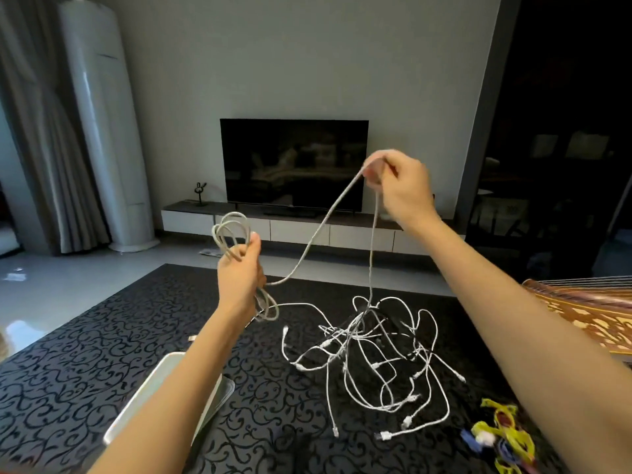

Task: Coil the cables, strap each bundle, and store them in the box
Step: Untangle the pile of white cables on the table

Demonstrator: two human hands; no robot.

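My left hand (241, 268) grips a coil of grey-white cable (232, 234), with loops sticking out above and below the fist. The same cable runs up to my right hand (398, 186), which pinches it high in front of the television. From there it drops into a tangle of white cables (372, 360) on the black patterned table (85, 364). A white box (160, 381) lies at the near left, partly hidden under my left forearm. Yellow and blue straps (502, 432) lie at the near right.
A television (294, 162) stands on a low white cabinet (301, 230) against the far wall. A tall white air conditioner (106, 131) and curtains are at the left. A stringed wooden instrument (588, 313) lies along the table's right edge.
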